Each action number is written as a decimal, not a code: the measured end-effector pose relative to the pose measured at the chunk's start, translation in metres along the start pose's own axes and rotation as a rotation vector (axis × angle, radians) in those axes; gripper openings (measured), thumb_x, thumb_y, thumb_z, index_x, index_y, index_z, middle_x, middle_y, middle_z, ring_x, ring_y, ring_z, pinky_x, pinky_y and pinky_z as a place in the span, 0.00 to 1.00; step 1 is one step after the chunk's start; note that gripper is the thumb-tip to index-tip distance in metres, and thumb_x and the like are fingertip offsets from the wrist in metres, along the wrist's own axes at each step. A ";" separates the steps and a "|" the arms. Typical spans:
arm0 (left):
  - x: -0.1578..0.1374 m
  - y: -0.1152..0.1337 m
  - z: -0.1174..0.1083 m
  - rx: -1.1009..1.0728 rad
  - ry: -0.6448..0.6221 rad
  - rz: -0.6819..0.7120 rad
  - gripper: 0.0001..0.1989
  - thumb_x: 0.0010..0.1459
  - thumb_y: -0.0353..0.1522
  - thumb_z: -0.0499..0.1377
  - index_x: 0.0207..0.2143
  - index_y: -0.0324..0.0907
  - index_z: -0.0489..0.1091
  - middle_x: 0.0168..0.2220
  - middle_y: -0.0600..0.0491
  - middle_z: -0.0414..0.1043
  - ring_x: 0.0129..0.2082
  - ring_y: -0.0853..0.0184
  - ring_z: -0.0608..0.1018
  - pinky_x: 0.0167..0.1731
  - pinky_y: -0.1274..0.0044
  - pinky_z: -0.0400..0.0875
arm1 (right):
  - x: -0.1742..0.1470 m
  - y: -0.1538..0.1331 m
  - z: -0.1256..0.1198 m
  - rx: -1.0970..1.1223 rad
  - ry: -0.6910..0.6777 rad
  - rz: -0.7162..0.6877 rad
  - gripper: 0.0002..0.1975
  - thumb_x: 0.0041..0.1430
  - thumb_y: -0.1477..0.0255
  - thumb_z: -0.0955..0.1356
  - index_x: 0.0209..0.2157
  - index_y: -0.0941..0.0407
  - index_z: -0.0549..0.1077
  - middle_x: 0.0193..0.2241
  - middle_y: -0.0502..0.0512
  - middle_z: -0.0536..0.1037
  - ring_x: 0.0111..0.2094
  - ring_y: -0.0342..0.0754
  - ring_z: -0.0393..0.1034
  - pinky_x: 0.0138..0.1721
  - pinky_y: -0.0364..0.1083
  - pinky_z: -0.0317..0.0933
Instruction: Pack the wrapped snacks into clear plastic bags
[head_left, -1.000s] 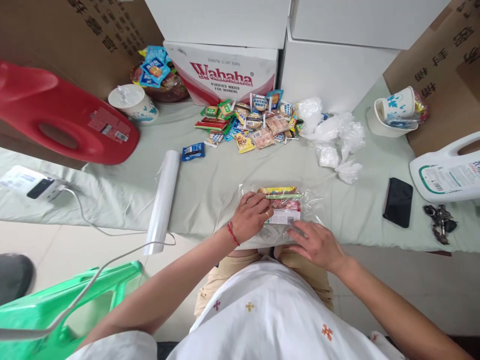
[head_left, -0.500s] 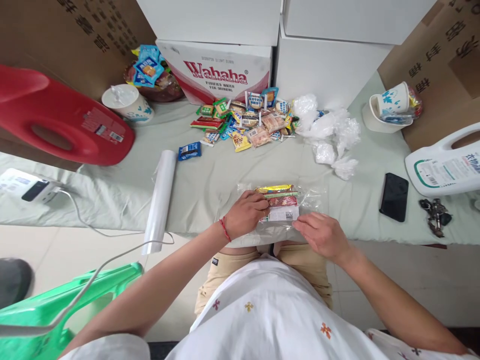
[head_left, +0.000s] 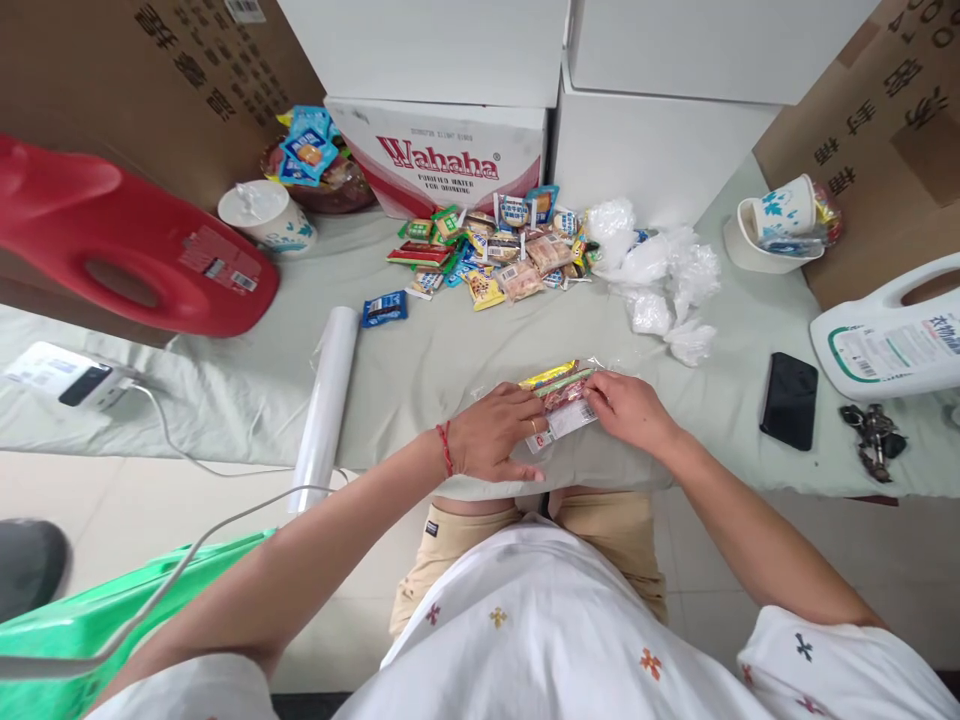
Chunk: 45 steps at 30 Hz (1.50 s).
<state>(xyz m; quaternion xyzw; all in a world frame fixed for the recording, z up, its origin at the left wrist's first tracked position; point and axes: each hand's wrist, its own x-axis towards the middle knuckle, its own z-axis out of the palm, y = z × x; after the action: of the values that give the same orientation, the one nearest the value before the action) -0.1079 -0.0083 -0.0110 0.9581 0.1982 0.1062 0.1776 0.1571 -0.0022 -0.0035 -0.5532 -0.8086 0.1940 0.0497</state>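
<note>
Several snack packets [head_left: 556,398], yellow, green, red and white, lie side by side on clear plastic film [head_left: 598,366] at the table's near edge. My left hand [head_left: 496,432], with a red cord on its wrist, rests on their left end; its fingers are stretched out and the thumb points away from them. My right hand [head_left: 628,408] is closed at the right end of the packets, thumb and fingers pinching the film there. Its fingertips are partly hidden.
A roll of film [head_left: 327,400] lies to the left, beside a blue packet [head_left: 385,309]. Farther back sit a heap of snacks [head_left: 501,262] and crumpled plastic bags [head_left: 660,270]. A phone [head_left: 789,400] and keys [head_left: 872,440] lie right. A red jug [head_left: 172,240] stands left.
My right hand has moved up and lifted the film's near right edge over the packets. The packets have turned to slant. My left thumb has spread out.
</note>
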 end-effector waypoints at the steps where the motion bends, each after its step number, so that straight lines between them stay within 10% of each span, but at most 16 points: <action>1: -0.002 0.000 0.003 0.007 0.015 0.005 0.29 0.60 0.57 0.57 0.44 0.40 0.72 0.44 0.42 0.74 0.46 0.54 0.74 0.54 0.60 0.64 | 0.002 0.000 0.001 0.007 0.001 0.016 0.11 0.69 0.71 0.61 0.39 0.54 0.75 0.37 0.54 0.81 0.37 0.49 0.73 0.36 0.44 0.56; 6: -0.014 -0.005 0.027 0.083 0.111 0.047 0.32 0.55 0.58 0.62 0.48 0.41 0.70 0.52 0.37 0.73 0.57 0.48 0.70 0.60 0.54 0.62 | 0.014 0.002 0.006 0.078 -0.012 0.092 0.11 0.67 0.70 0.61 0.35 0.54 0.75 0.32 0.53 0.81 0.33 0.48 0.72 0.34 0.44 0.54; 10: -0.016 0.000 0.043 0.040 0.237 -0.045 0.14 0.65 0.44 0.60 0.45 0.44 0.69 0.50 0.42 0.76 0.57 0.54 0.73 0.61 0.55 0.65 | 0.020 0.004 0.008 0.098 -0.037 0.145 0.12 0.67 0.68 0.61 0.33 0.54 0.74 0.28 0.52 0.79 0.30 0.48 0.70 0.32 0.43 0.53; 15: -0.008 0.017 0.056 -0.257 0.660 -0.545 0.08 0.71 0.34 0.50 0.39 0.45 0.67 0.39 0.49 0.79 0.45 0.64 0.80 0.48 0.68 0.75 | 0.022 0.008 0.010 0.136 -0.067 0.166 0.13 0.68 0.66 0.61 0.32 0.53 0.73 0.28 0.52 0.78 0.30 0.47 0.69 0.31 0.43 0.52; 20: 0.009 0.021 0.067 -0.191 0.804 -0.899 0.07 0.67 0.37 0.55 0.35 0.46 0.66 0.29 0.56 0.73 0.29 0.67 0.76 0.32 0.74 0.71 | 0.024 0.006 0.012 0.182 -0.065 0.178 0.14 0.68 0.64 0.62 0.31 0.53 0.72 0.27 0.51 0.78 0.29 0.47 0.68 0.30 0.43 0.51; 35: 0.004 0.006 0.080 0.158 0.647 -0.665 0.16 0.67 0.25 0.50 0.47 0.45 0.76 0.39 0.48 0.67 0.41 0.61 0.68 0.40 0.69 0.68 | 0.004 0.045 -0.024 0.513 0.236 0.156 0.20 0.67 0.53 0.64 0.36 0.54 0.76 0.34 0.53 0.81 0.36 0.49 0.73 0.39 0.45 0.62; 40: 0.005 0.004 0.081 0.215 0.665 -0.618 0.16 0.69 0.27 0.50 0.47 0.46 0.77 0.39 0.48 0.68 0.40 0.62 0.68 0.39 0.71 0.67 | -0.020 0.033 -0.025 0.335 0.073 -0.046 0.24 0.59 0.54 0.73 0.52 0.52 0.76 0.49 0.57 0.80 0.47 0.54 0.75 0.44 0.47 0.65; 45: 0.003 -0.002 0.074 0.128 0.489 -0.490 0.20 0.68 0.29 0.53 0.57 0.55 0.75 0.57 0.47 0.73 0.51 0.57 0.70 0.45 0.65 0.64 | -0.030 0.030 -0.019 0.088 -0.015 -0.102 0.09 0.67 0.67 0.68 0.45 0.51 0.80 0.36 0.52 0.80 0.34 0.47 0.75 0.35 0.44 0.62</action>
<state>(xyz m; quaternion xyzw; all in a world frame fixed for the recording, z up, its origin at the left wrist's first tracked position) -0.0858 -0.0276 -0.0786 0.8375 0.4653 0.2739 0.0845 0.2003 -0.0151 0.0065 -0.5071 -0.8268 0.2307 0.0777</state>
